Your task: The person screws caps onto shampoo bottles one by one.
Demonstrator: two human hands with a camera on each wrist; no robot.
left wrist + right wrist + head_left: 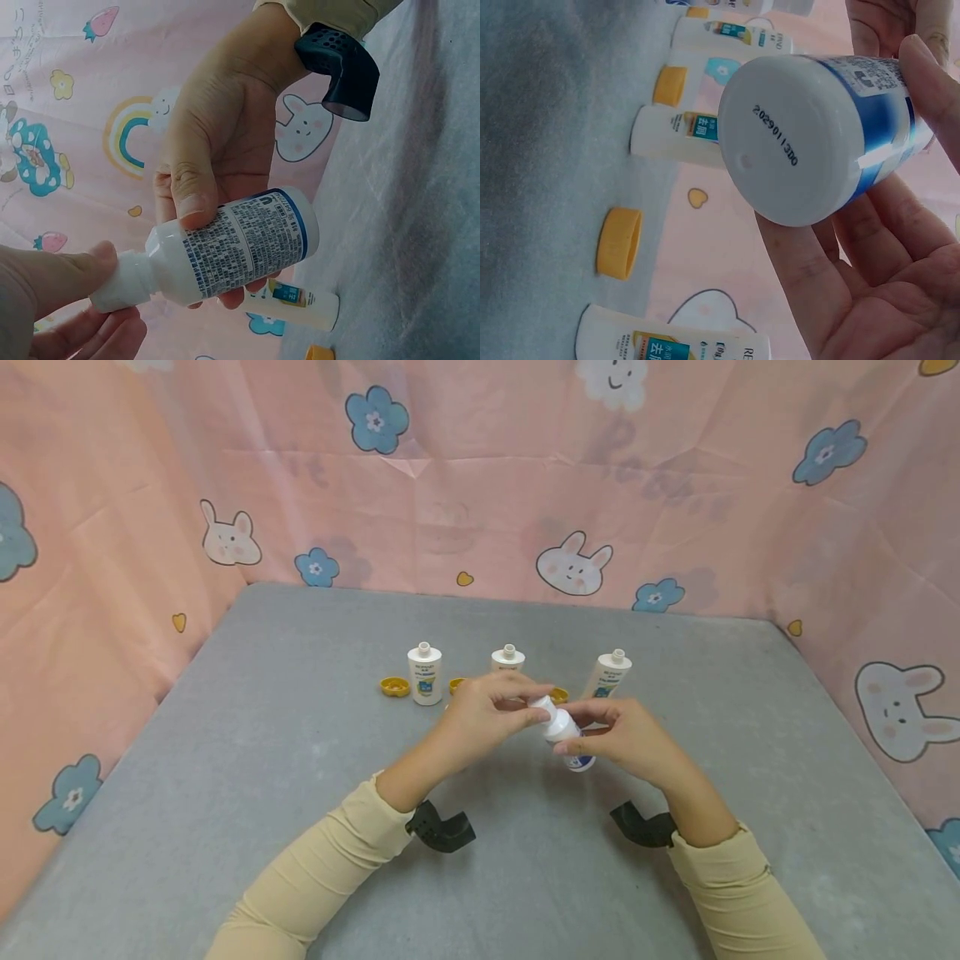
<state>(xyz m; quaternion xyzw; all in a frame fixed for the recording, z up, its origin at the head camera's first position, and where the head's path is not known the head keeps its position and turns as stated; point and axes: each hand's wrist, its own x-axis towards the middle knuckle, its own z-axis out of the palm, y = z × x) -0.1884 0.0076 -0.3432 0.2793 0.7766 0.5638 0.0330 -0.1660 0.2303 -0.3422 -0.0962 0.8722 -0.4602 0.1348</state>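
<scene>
A white bottle [560,727] with a blue-edged printed label [247,241] is held tilted above the table. My right hand [630,739] grips its body, with the thumb on one side and fingers on the other. My left hand [491,710] pinches the white cap [124,282] at the bottle's top between thumb and fingers. In the right wrist view, the bottle's base [791,142] faces the camera and carries a printed number.
Beyond the hands, uncapped white bottles stand left [425,681], middle [508,657] and right [609,675] on the grey table [315,760]. Yellow lids lie among them, the leftmost lid [394,687] in full view, others partly hidden. Pink printed cloth [465,502] hangs around the table.
</scene>
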